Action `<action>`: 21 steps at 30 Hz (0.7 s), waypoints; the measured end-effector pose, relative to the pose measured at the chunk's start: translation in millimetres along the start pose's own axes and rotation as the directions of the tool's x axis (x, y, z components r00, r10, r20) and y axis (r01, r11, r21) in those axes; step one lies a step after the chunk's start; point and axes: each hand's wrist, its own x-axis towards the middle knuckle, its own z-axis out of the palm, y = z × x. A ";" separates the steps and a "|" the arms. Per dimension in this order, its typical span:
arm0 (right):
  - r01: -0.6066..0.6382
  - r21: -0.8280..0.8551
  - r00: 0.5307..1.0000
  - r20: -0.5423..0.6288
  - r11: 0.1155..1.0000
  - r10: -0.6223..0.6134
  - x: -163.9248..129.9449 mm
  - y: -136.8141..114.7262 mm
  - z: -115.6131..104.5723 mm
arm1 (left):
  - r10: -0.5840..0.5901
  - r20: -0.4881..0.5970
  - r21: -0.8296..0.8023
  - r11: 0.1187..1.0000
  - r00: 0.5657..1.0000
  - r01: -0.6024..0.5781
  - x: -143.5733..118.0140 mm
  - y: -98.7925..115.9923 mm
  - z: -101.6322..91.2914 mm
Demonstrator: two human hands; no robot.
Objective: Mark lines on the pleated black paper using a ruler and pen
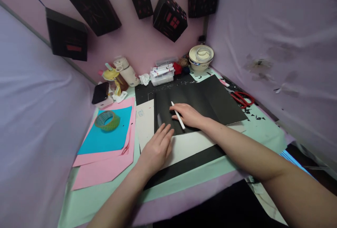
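Observation:
My right hand is closed on a slim white pen, held slantwise over a sheet of black paper. The sheet has faint creases. Its left part lies on a white board, and another black sheet shows below that board. My left hand lies open, fingers stretched out, on the board and the lower left edge of the black paper. Nothing is in it. The side of my right hand rests on the black paper; the pen's exact tip type is too small to tell.
At left, a roll of tape sits on a blue sheet over pink paper. Red-handled scissors and black scraps lie right. A marker box, bottle and bowls stand behind. Black paper lanterns hang above.

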 end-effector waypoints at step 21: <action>-0.003 0.033 1.000 0.014 0.999 0.003 -2.4 -0.1 -1.3 | -0.245 -0.591 -0.149 0.969 0.768 0.195 -17.8 -28.6 -20.4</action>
